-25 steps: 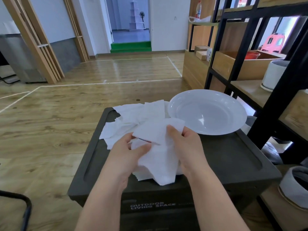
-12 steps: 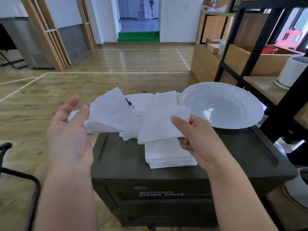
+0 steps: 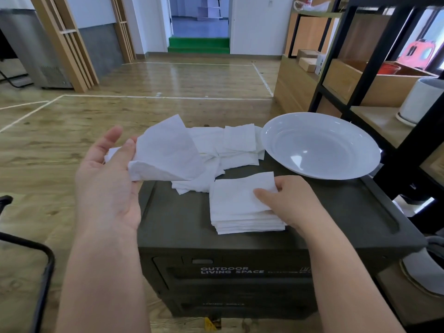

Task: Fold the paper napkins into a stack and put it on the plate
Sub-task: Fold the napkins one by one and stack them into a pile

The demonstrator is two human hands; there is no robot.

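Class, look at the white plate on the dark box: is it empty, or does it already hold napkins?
Empty. The plate shows only its bare white inside; the folded stack lies on the box beside it.

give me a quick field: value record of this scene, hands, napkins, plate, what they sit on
left hand: left hand holds a loose unfolded napkin, raised off the box
right hand: right hand pinches the top folded napkin on the folded stack
loose napkins: unfolded pile behind the stack, beside the plate
plate: white plate, nothing on it, at the far right of the box
support: dark box, printed OUTDOOR LIVING SPACE
task state: stack not yet on the plate
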